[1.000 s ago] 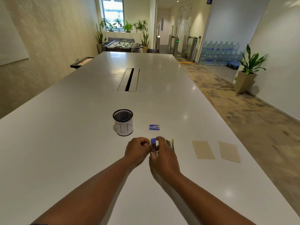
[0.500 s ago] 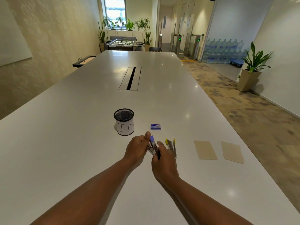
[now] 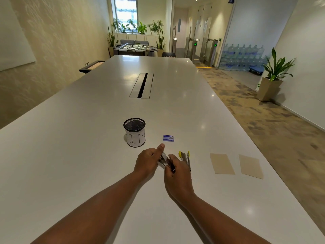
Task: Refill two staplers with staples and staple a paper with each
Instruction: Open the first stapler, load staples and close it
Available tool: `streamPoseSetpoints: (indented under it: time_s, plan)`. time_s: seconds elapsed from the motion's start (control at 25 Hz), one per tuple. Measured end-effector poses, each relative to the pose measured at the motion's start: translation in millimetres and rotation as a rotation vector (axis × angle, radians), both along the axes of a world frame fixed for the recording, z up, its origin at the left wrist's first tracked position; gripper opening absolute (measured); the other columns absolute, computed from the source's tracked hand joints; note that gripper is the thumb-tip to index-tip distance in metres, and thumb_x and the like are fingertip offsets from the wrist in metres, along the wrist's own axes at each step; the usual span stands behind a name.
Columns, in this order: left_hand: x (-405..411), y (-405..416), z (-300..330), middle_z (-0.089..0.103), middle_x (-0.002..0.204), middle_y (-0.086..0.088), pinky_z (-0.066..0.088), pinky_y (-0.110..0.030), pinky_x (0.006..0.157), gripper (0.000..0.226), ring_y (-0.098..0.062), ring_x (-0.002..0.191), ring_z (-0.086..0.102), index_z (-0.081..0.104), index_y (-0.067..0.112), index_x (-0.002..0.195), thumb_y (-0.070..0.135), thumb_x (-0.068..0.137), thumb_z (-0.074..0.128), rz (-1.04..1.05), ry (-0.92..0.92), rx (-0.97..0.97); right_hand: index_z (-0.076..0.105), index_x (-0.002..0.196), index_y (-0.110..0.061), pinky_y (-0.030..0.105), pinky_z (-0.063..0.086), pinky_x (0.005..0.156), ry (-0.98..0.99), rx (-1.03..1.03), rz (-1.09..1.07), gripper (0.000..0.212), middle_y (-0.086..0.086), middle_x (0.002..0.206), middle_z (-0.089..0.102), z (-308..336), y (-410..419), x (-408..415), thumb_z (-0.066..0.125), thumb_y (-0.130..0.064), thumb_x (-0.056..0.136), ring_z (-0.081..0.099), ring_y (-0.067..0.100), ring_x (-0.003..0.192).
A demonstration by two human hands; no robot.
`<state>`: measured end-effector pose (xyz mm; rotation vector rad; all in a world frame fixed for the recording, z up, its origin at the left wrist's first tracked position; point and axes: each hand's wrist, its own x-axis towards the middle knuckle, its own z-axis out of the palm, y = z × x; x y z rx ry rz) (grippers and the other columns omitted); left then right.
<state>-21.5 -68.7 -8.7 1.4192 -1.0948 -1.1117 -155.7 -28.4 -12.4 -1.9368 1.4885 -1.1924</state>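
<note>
A: Head view: white counter [image 3: 88, 138]; mesh cup [image 3: 134, 132]; two tan papers [image 3: 222, 163] at right.

B: Left hand [image 3: 146, 162] and right hand [image 3: 176, 173] together, clamped on stapler [image 3: 164, 158]; yellow stapler [image 3: 184, 156] just beside; staple box [image 3: 168, 138] beyond.

counter [image 3: 88, 138]: glossy smooth white | cup [image 3: 134, 132] on it: black metal mesh, paper wrap | stapler [image 3: 165, 160] near cup: shiny metal | two sheets [image 3: 222, 163] right of cup: matt tan paper | box [image 3: 168, 138]: printed card
</note>
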Motion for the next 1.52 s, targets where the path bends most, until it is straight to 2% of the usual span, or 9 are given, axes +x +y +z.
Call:
streamPoseSetpoints:
  time_s: [0.12,0.24,0.36,0.56,0.84,1.12,1.24,1.36,1.52]
  plan:
    - [4.0,3.8,-3.8,0.067,0.071,-0.011,0.051,-0.055,0.075,0.065,-0.027,0.071,0.057,0.073,0.009,0.08,0.074,0.079,0.063,-0.007,0.099,-0.041,0.06,0.094,-0.024,0.031,0.047,0.06,-0.038,0.018,0.034,0.012,-0.007,0.073,0.059,-1.4,-1.5,-1.0,0.056,-0.013,0.096,0.055,0.015,0.069]
    - [8.6,8.0,-7.0,0.068,0.072,-0.002,0.048,-0.031,0.064,0.05,-0.018,0.069,0.058,0.075,0.01,0.093,0.057,0.09,0.058,-0.052,0.173,-0.042,0.062,0.117,-0.024,0.033,0.056,0.069,-0.039,0.107,0.106,0.023,-0.011,0.09,0.067,-4.0,-1.2,-1.7,0.055,-0.039,0.101,0.062,0.011,0.078]
    - [8.9,7.7,-9.2,0.067,0.108,-0.013,0.054,-0.044,0.09,0.034,-0.026,0.102,0.062,0.076,0.012,0.099,0.038,0.102,0.055,-0.08,0.188,-0.037,0.059,0.119,-0.03,0.031,0.056,0.068,0.043,0.116,0.151,0.052,-0.014,0.089,0.07,-0.6,-2.6,-3.1,0.041,-0.072,0.094,0.065,0.006,0.08]
    - [14.3,5.9,-8.4,0.076,0.098,-0.007,0.055,-0.039,0.088,0.035,-0.024,0.098,0.069,0.08,0.018,0.094,0.039,0.085,0.053,-0.102,0.164,-0.076,0.055,0.122,-0.037,0.026,0.05,0.068,0.201,0.111,0.166,0.043,-0.014,0.094,0.068,4.4,-7.1,0.8,0.041,-0.067,0.093,0.062,0.004,0.082]
    - [17.9,2.3,-9.6,0.075,0.09,-0.009,0.06,-0.034,0.075,0.034,-0.022,0.086,0.072,0.078,0.013,0.086,0.031,0.082,0.049,-0.073,0.149,-0.095,0.041,0.147,-0.031,0.018,0.044,0.074,0.284,0.05,0.234,0.071,-0.009,0.118,0.064,2.2,-1.5,0.9,0.031,-0.074,0.092,0.06,0.007,0.098]
    - [13.4,6.5,-1.8,0.058,0.069,-0.006,0.047,-0.034,0.064,0.036,-0.019,0.066,0.055,0.062,0.015,0.076,0.033,0.103,0.049,-0.051,0.112,-0.053,0.045,0.141,-0.03,0.029,0.052,0.081,0.283,0.024,0.25,0.06,-0.007,0.12,0.063,2.0,3.1,-1.6,0.03,-0.066,0.096,0.062,0.012,0.102]
    - [11.2,7.7,-0.2,0.051,0.063,-0.003,0.042,-0.037,0.064,0.036,-0.018,0.06,0.049,0.056,0.018,0.071,0.037,0.102,0.056,-0.025,0.091,-0.037,0.054,0.113,-0.027,0.035,0.051,0.068,0.335,0.015,0.197,0.044,-0.009,0.097,0.066,2.0,4.6,0.4,0.033,-0.063,0.098,0.061,0.013,0.081]
    - [10.0,8.2,1.8,0.049,0.056,0.005,0.043,-0.037,0.062,0.042,-0.015,0.055,0.047,0.051,0.022,0.063,0.037,0.101,0.062,-0.02,0.032,-0.037,0.046,0.088,-0.026,0.027,0.036,0.052,0.413,-0.007,0.167,0.039,-0.009,0.07,0.055,1.9,6.3,2.9,0.031,-0.06,0.101,0.051,0.012,0.059]
    - [10.4,7.8,1.9,0.043,0.054,0.005,0.04,-0.034,0.056,0.042,-0.015,0.055,0.04,0.047,0.017,0.065,0.032,0.101,0.063,-0.007,-0.081,-0.071,0.04,0.084,-0.026,0.023,0.02,0.048,0.473,-0.027,0.159,0.037,-0.01,0.063,0.046,4.2,8.0,4.4,0.031,-0.056,0.104,0.043,0.012,0.053]
